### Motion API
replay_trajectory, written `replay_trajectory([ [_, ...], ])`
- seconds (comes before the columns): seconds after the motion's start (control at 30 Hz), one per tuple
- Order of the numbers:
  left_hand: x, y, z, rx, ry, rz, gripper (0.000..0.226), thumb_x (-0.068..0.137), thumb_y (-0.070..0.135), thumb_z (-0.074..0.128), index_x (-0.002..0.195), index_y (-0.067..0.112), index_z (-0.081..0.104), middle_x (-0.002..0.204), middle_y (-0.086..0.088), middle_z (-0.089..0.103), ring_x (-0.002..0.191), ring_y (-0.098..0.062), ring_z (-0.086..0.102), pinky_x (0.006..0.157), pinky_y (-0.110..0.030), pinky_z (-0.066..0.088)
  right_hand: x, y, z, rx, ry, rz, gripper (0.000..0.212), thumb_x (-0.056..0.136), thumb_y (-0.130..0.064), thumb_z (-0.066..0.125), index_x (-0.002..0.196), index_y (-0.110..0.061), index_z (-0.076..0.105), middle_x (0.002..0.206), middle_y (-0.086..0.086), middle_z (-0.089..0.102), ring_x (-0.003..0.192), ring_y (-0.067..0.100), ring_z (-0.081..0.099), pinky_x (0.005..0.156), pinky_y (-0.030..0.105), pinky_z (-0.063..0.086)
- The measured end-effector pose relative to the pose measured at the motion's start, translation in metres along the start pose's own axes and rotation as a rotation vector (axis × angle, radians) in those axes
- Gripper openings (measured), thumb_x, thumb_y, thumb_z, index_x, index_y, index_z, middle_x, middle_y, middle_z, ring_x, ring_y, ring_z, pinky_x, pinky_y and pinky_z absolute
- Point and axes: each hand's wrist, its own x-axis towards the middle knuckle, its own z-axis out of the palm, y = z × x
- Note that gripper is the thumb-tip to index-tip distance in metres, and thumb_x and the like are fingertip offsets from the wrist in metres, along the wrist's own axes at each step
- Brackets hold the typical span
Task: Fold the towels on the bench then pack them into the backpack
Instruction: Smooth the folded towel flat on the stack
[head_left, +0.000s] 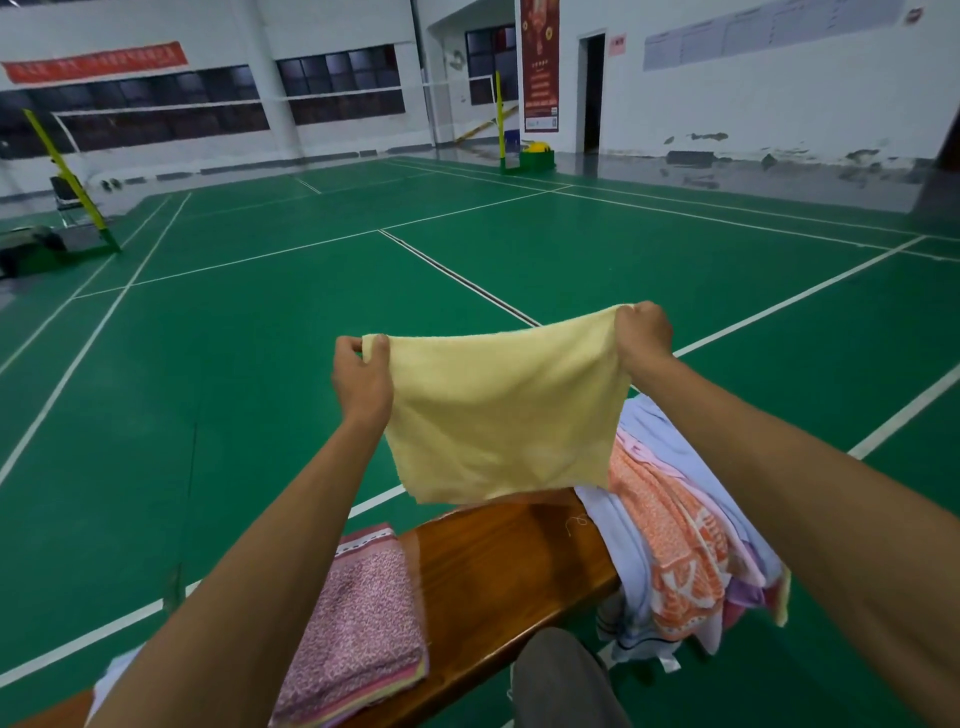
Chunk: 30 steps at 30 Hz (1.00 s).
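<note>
A pale yellow towel hangs spread out in the air above the wooden bench. My left hand pinches its top left corner and my right hand grips its top right corner. On the bench to the left lies a folded stack with a pink patterned towel on top. To the right, a loose heap of towels in orange, pale blue and lilac drapes over the bench end. No backpack is in view.
The bench stands on a green badminton court floor with white lines. My knee in grey trousers shows at the bottom. Net posts and white walls stand far behind.
</note>
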Motion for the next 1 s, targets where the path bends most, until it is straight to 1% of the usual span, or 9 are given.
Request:
replay_trajectory([
  [0.13, -0.011, -0.006, 0.002, 0.137, 0.116, -0.012, 0.021, 0.094, 0.029, 0.062, 0.094, 0.009, 0.057, 0.075, 0.011, 0.051, 0.076, -0.023, 0.053, 0.070, -0.030, 0.035, 0.005, 0.021, 0.000, -0.226, -0.037, 0.012, 0.005, 0.092, -0.006, 0.052, 0.094, -0.002, 0.053, 0.095, 0.013, 0.054, 0.083, 0.032, 0.052, 0.070, 0.034, 0.040],
  [0.23, -0.022, -0.015, 0.010, 0.156, 0.092, -0.106, 0.020, 0.095, 0.030, 0.062, 0.094, 0.011, 0.056, 0.076, 0.009, 0.053, 0.075, -0.022, 0.053, 0.068, -0.031, 0.036, 0.005, 0.030, 0.001, -0.292, -0.029, 0.026, 0.003, 0.095, -0.005, 0.054, 0.094, -0.002, 0.054, 0.094, 0.013, 0.053, 0.083, 0.032, 0.053, 0.069, 0.033, 0.041],
  [0.33, -0.026, -0.025, 0.017, 0.103, 0.081, -0.185, 0.022, 0.096, 0.033, 0.060, 0.097, 0.011, 0.055, 0.083, 0.004, 0.056, 0.076, -0.022, 0.053, 0.069, -0.032, 0.040, 0.014, 0.036, 0.004, -0.242, -0.016, 0.029, 0.028, 0.098, -0.011, 0.049, 0.070, -0.010, 0.046, 0.073, 0.006, 0.047, 0.076, 0.028, 0.046, 0.053, 0.032, 0.032],
  [0.4, -0.019, -0.026, 0.018, 0.046, 0.088, -0.209, 0.023, 0.096, 0.034, 0.060, 0.099, 0.012, 0.054, 0.088, 0.001, 0.058, 0.077, -0.022, 0.053, 0.070, -0.032, 0.042, 0.018, 0.035, 0.007, -0.134, -0.011, 0.030, 0.034, 0.096, -0.012, 0.047, 0.063, -0.013, 0.039, 0.064, 0.003, 0.040, 0.071, 0.024, 0.040, 0.051, 0.032, 0.027],
  [0.57, 0.004, -0.010, 0.019, -0.115, 0.120, -0.184, 0.021, 0.094, 0.033, 0.063, 0.095, 0.015, 0.052, 0.087, 0.003, 0.057, 0.075, -0.018, 0.051, 0.072, -0.031, 0.043, 0.018, 0.018, 0.004, 0.065, -0.023, 0.003, 0.023, 0.098, -0.019, 0.050, 0.092, -0.004, 0.066, 0.078, 0.004, 0.055, 0.073, 0.022, 0.048, 0.065, 0.031, 0.040],
  [0.77, 0.001, -0.001, 0.014, -0.163, 0.144, -0.103, 0.021, 0.095, 0.032, 0.063, 0.094, 0.014, 0.054, 0.086, 0.004, 0.057, 0.075, -0.015, 0.051, 0.071, -0.029, 0.042, 0.010, 0.013, -0.011, 0.139, -0.024, -0.014, 0.021, 0.094, -0.019, 0.051, 0.085, -0.003, 0.063, 0.077, 0.006, 0.053, 0.068, 0.020, 0.046, 0.060, 0.031, 0.038],
  [0.87, -0.023, -0.017, 0.004, -0.094, 0.124, -0.113, 0.019, 0.094, 0.029, 0.064, 0.093, 0.013, 0.054, 0.084, 0.002, 0.057, 0.076, -0.019, 0.050, 0.069, -0.031, 0.040, 0.005, 0.029, -0.018, 0.123, -0.080, 0.050, 0.018, 0.088, -0.015, 0.050, 0.070, -0.013, 0.052, 0.071, 0.006, 0.046, 0.066, 0.021, 0.044, 0.058, 0.035, 0.036],
  [0.93, -0.049, -0.036, -0.005, 0.029, 0.088, -0.092, 0.020, 0.096, 0.029, 0.062, 0.093, 0.011, 0.054, 0.087, -0.002, 0.058, 0.079, -0.022, 0.052, 0.070, -0.034, 0.040, -0.001, 0.048, -0.022, 0.085, -0.137, 0.146, 0.015, 0.088, -0.011, 0.049, 0.075, -0.012, 0.055, 0.074, 0.009, 0.051, 0.066, 0.023, 0.049, 0.055, 0.034, 0.041],
  [1.0, -0.081, -0.059, -0.016, 0.153, 0.041, -0.075, 0.022, 0.098, 0.029, 0.060, 0.094, 0.009, 0.053, 0.089, -0.005, 0.059, 0.081, -0.025, 0.054, 0.070, -0.036, 0.039, -0.012, 0.074, -0.026, 0.033, -0.215, 0.263, 0.012, 0.093, -0.007, 0.049, 0.094, -0.004, 0.060, 0.081, 0.013, 0.056, 0.067, 0.026, 0.054, 0.047, 0.027, 0.044],
])
